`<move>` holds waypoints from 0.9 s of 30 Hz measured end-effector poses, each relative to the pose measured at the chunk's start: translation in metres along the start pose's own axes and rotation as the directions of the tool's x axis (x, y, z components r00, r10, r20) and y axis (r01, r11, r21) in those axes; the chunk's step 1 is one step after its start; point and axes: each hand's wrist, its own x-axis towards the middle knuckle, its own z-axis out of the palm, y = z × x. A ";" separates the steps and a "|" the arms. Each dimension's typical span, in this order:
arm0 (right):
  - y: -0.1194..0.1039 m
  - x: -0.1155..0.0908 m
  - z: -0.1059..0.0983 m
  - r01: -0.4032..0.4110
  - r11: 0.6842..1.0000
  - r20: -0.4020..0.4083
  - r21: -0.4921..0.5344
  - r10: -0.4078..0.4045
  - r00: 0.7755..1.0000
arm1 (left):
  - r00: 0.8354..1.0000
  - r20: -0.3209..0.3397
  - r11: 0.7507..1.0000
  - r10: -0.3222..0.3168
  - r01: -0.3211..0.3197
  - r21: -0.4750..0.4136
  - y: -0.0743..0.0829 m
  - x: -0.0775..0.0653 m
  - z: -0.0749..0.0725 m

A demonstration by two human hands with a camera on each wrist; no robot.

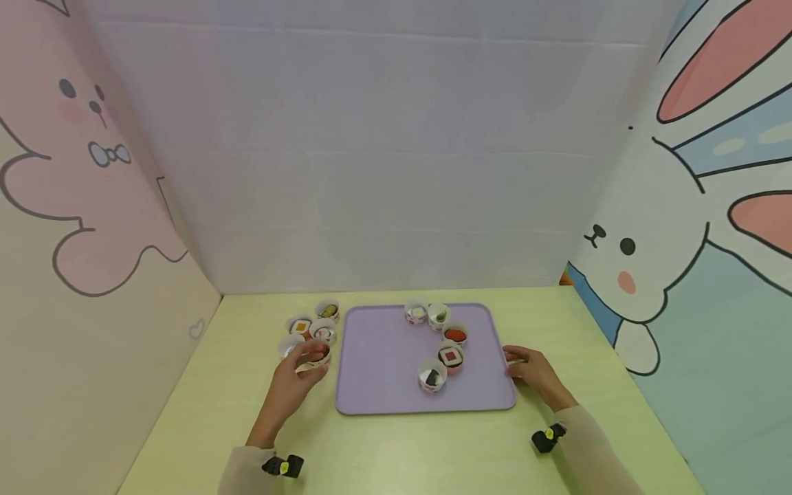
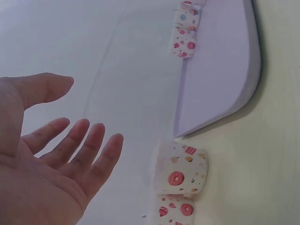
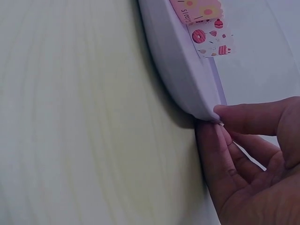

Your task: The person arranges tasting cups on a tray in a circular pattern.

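Largest, we see the pale back wall (image 1: pixel 383 158) at 12 o'clock, with the rabbit wall (image 1: pixel 656 261) toward 2 o'clock. In front spreads the yellow-green tabletop (image 1: pixel 408 454), and on it lies the lilac tray (image 1: pixel 377 368).

At the tray's 3 o'clock rim is the right hand (image 1: pixel 535 375); its fingers pinch that rim, and the right wrist view alone shows us the thumb above and a finger beneath. At about 9 o'clock, the left hand (image 1: pixel 293 381) is over the near part of a cup group (image 1: pixel 323 331). Its fingers are spread apart, thumb well off the others, and in the left wrist view we find nothing held.

Smallest are the paper cups. On the tray, we count two pale cups near 12 o'clock, an orange-filled cup (image 1: pixel 455 335) toward 2, a square-topped cup (image 1: pixel 451 357) at 3, and a black-and-white-filled cup (image 1: pixel 432 377) near 6.

The wrist views reveal red doughnut prints too small for us to make out from the head. On a pink cup (image 3: pixel 199 8) in the right wrist view we can read "sleep", its ending unclear.
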 end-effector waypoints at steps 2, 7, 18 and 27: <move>0.000 0.000 0.000 -0.005 1.000 -0.007 0.007 0.005 1.000 | 0.999 -0.023 0.999 0.038 -0.038 0.030 0.004 -0.001 -0.007; 0.001 0.002 0.000 -0.009 1.000 -0.009 0.006 0.009 1.000 | 0.991 -0.099 0.993 0.088 -0.079 0.092 0.002 0.002 -0.024; 0.001 0.000 0.000 0.014 1.000 0.000 0.027 -0.014 1.000 | 0.991 -0.130 0.996 -0.030 0.040 0.078 -0.043 0.018 -0.055; 0.001 -0.001 0.000 0.015 1.000 -0.006 0.016 -0.014 1.000 | 0.972 -0.022 0.969 -0.234 0.235 0.078 -0.073 0.035 -0.059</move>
